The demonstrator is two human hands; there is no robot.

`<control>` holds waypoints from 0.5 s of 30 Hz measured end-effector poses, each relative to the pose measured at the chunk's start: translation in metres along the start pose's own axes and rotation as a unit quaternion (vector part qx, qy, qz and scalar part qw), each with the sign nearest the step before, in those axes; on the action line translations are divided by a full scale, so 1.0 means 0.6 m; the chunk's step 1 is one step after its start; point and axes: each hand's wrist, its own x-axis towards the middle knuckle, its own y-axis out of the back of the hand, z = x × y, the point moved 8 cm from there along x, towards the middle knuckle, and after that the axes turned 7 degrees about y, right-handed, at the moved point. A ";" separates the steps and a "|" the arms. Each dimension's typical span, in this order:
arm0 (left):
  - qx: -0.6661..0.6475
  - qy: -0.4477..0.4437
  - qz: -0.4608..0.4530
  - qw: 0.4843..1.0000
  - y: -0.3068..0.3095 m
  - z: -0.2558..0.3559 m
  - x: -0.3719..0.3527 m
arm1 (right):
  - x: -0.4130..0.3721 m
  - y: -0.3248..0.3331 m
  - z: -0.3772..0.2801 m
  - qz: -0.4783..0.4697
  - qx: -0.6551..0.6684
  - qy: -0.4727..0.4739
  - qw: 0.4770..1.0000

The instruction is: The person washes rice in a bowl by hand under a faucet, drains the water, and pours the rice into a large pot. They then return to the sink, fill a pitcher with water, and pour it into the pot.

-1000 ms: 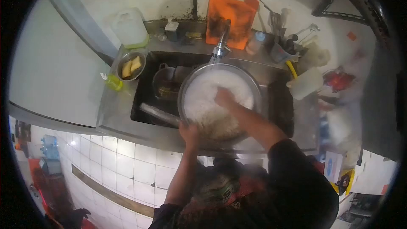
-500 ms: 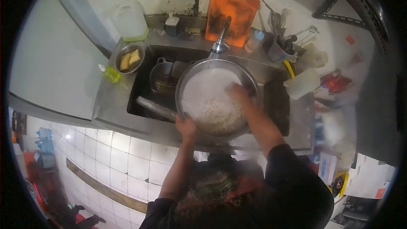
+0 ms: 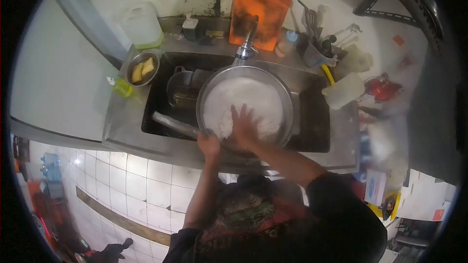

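Observation:
A large round metal pan (image 3: pixel 289 117) with a long handle sits over the sink under the faucet (image 3: pixel 247 44). Cloudy white water (image 3: pixel 243 87) fills it, and pale grains (image 3: pixel 269 125) show near its front side. My left hand (image 3: pixel 209 145) is closed round the pan's near left edge, where the handle (image 3: pixel 175 125) joins. Inside the pan, my right hand (image 3: pixel 245 125) lies over the grains with its fingers spread. Water runs from the faucet into the back of the pan.
Pots (image 3: pixel 183 87) lie in the sink's left part. A metal bowl with yellow pieces (image 3: pixel 143 68), a green bottle (image 3: pixel 120 87) and a jug (image 3: pixel 142 27) stand at the left. Behind the faucet leans an orange cutting board (image 3: pixel 258 17); a utensil holder (image 3: pixel 317 56) is at the right.
My right hand has moved left and toward me within the pan, and its fingers have spread. My left hand keeps its grip. The whole view has shifted slightly.

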 end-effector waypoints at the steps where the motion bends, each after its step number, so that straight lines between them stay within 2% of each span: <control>1: 0.015 0.010 0.006 1.000 0.001 0.000 0.001 | 0.023 0.001 0.007 0.005 0.003 -0.014 1.000; 4: 0.038 0.038 0.018 0.998 0.009 -0.012 0.006 | 0.096 -0.010 0.038 -0.090 0.017 -0.047 0.995; 7: 0.045 0.057 0.017 0.997 0.012 -0.042 0.015 | 0.168 -0.080 0.089 -0.158 0.070 -0.074 0.982; 9: 0.092 0.057 0.023 0.994 0.016 -0.038 0.013 | 0.173 -0.086 0.111 -0.138 0.124 -0.052 0.981; 10: 0.087 0.022 0.028 0.996 0.023 -0.049 0.017 | 0.169 -0.090 0.124 -0.130 0.152 -0.043 0.979; 12: 0.072 -0.051 0.036 0.995 0.024 -0.071 0.034 | 0.161 -0.091 0.116 -0.153 0.217 0.166 0.950; 13: 0.069 -0.054 0.045 0.995 0.023 -0.057 0.028 | 0.149 -0.086 0.099 -0.164 0.245 0.268 0.917; 14: 0.065 -0.057 0.054 0.995 0.015 -0.025 0.014 | 0.116 -0.023 0.075 -0.287 0.290 0.290 0.865; 15: 0.061 -0.059 0.064 0.994 0.009 0.006 0.001 | 0.105 0.037 0.080 -0.318 0.329 0.237 0.857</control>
